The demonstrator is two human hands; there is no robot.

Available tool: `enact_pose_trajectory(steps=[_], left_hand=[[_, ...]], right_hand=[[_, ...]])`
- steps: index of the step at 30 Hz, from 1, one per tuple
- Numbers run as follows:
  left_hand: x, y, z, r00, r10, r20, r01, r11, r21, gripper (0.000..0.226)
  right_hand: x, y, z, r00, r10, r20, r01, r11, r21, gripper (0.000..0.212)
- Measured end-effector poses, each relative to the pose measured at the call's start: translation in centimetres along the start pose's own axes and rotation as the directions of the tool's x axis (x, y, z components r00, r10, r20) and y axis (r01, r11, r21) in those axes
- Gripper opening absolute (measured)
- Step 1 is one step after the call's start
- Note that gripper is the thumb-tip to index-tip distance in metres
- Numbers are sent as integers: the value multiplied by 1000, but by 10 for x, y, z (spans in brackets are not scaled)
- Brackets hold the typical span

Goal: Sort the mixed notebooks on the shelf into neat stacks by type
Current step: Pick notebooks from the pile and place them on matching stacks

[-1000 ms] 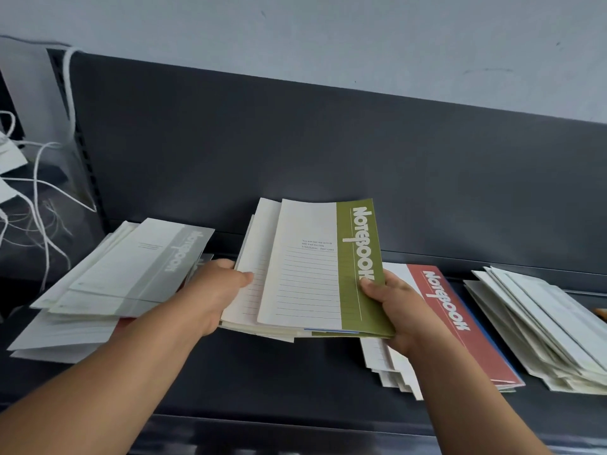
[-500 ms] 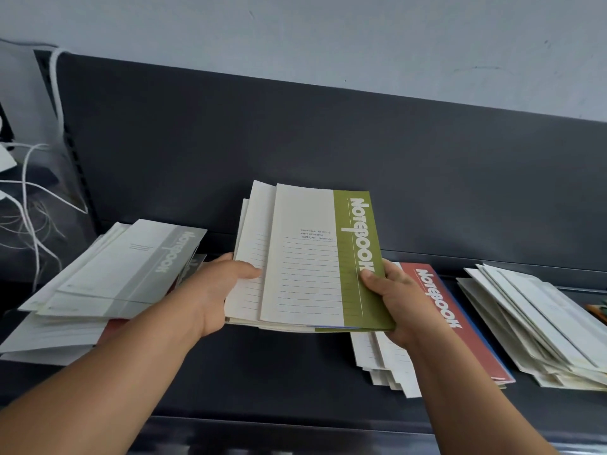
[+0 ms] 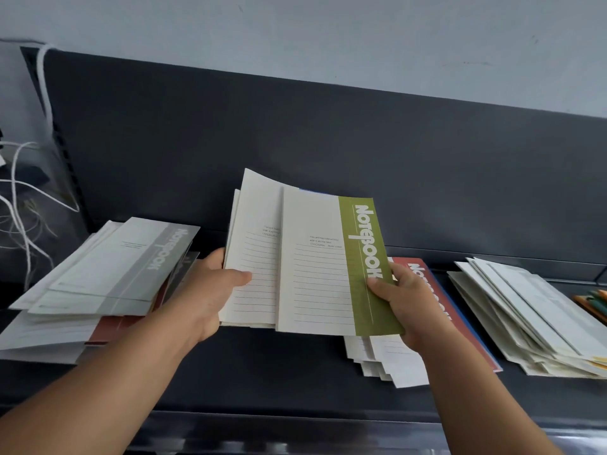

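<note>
A small stack of green-spined notebooks (image 3: 315, 267) is raised above the dark shelf (image 3: 262, 366) at its middle, tilted up toward me. My left hand (image 3: 210, 290) grips the stack's left edge, thumb on the lined cover. My right hand (image 3: 407, 300) grips its right edge at the green spine. Grey-spined notebooks (image 3: 108, 267) lie in a loose pile at the left, with a red cover (image 3: 108, 326) showing underneath. A red-spined notebook stack (image 3: 446, 307) lies behind my right hand, partly hidden. A fanned pile of pale notebooks (image 3: 525, 316) lies at the right.
The shelf's dark back panel (image 3: 295, 142) rises right behind the stacks. White cords (image 3: 19, 198) hang at the far left. Coloured pencils (image 3: 594, 300) show at the right edge. The shelf's front lip (image 3: 295, 425) runs below my arms.
Both hands have lifted the green notebook stack higher and tipped it toward me. The top notebook has slid right, so the one beneath shows more.
</note>
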State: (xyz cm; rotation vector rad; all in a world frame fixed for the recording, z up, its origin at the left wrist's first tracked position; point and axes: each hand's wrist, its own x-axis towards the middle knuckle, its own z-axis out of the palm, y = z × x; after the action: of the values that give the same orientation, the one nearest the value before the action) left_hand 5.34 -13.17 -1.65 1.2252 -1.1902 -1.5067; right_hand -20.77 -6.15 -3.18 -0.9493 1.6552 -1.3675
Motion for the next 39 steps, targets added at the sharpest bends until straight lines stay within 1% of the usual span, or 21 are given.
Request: enact_pose_trajectory(steps=[6,11,13,19,24,28,30,31,33,35,37,39], left_hand=[[-4,2,12,1000,5,10,-5,1000,-2,31],[-4,-1,20,1000,3,-6,-3,1000,1,33],[-3,-2,23,1000,0,-8,0,1000,1,32],[-5,-2,30,1000,1,-2,-1,1000,-3,30],[-8,0,29,1000,10,-3,-10,1000,-6,30],[-11,0,24,999,25,-20,-26,1000,-6,30],[-13,-1,20,999,32,-31,-32,999,0,31],[-14,-2,18,999,33,-32,-32,999,1,32],[-15,-4,13,999,29,-37,-30,1000,-3,34],[-18,-5,8,998,28,-51,-29,999,-20,34],[-22,-5,3,998,33,-54,-35,999,-39,34],[-25,-5,-1,999,36,-38,-37,998,-50,35]], right_hand=[[-5,2,-47,999,20,-36,-20,1000,-11,18],[-7,11,-80,991,76,-107,-84,993,-77,14],[-7,16,-87,987,103,-123,-111,992,-58,15],[-8,11,-89,975,193,-109,-185,979,87,12],[-8,8,-87,978,178,-106,-170,982,78,11],[-3,12,-93,975,139,-171,-151,987,-56,11],[1,19,-97,967,106,-231,-157,964,-214,14],[3,24,-98,962,81,-260,-164,935,-314,15],[5,30,-98,953,32,-302,-190,839,-510,20],[4,31,-95,944,16,-331,-241,720,-651,32],[1,28,-90,937,24,-348,-288,615,-734,36],[0,24,-82,934,-23,-357,-295,516,-804,32]])
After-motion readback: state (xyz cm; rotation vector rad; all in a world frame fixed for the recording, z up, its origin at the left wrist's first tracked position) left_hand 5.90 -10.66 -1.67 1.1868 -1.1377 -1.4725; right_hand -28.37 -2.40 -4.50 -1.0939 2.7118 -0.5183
